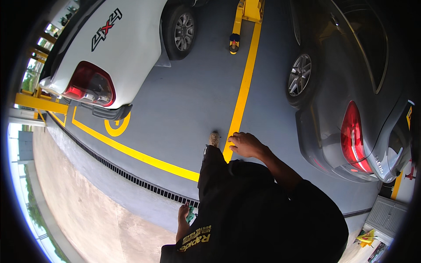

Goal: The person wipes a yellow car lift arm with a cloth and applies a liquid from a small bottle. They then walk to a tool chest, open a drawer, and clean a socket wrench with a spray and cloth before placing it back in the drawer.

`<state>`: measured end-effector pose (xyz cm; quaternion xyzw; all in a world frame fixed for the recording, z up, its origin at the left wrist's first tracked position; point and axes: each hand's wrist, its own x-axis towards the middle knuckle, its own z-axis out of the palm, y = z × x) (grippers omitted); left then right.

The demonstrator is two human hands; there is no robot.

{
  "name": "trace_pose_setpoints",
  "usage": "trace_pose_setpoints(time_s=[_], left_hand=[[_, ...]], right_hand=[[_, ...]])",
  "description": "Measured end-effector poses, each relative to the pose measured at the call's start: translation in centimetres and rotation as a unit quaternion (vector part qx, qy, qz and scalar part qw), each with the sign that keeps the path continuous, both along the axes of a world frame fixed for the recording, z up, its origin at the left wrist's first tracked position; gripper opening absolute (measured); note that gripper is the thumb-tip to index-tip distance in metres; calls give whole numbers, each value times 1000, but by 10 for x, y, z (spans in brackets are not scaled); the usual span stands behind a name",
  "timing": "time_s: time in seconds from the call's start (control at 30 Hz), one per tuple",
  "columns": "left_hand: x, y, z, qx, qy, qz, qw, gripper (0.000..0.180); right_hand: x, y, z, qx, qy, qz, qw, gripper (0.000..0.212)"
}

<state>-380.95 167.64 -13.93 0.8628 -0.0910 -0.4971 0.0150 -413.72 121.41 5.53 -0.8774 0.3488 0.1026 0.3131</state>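
Observation:
My left hand [183, 213] hangs low beside my dark clothing, closed on a crumpled green cloth [190, 215] that shows only in part. My right hand [246, 145] is held out in front of my body with nothing visible in it. Its fingers are loosely bent and apart, above a yellow floor line [244, 94]. Just left of that hand, my tan shoe [214, 139] is on the grey floor [184, 114].
A white pickup [131, 39] stands at the left, a dark grey car [324, 127] at the right. Between them, farther off, is a yellow lift post with a low arm [237, 22]. A slotted drain [131, 175] crosses the floor; a grey cabinet [386, 215] is at lower right.

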Motion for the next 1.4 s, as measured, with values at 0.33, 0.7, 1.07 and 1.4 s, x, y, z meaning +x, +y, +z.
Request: trace_pose_setpoints(time_s=[0.33,0.7,1.07,1.4], left_hand=[[191,-366,-40,-340,-57,-299,890,39],[150,-785,20,-283,-42,-305,908,31],[126,-991,55,-166,-62,-356,917,53],[142,-1143,21,-123,75,-317,937,37]], right_hand=[[75,-145,20,81,-82,-98,988,45],[-3,-325,-46,118,-106,-349,923,45],[-52,-641,-67,41,-68,-345,935,39],[-63,-793,-121,110,-170,-491,847,27]])
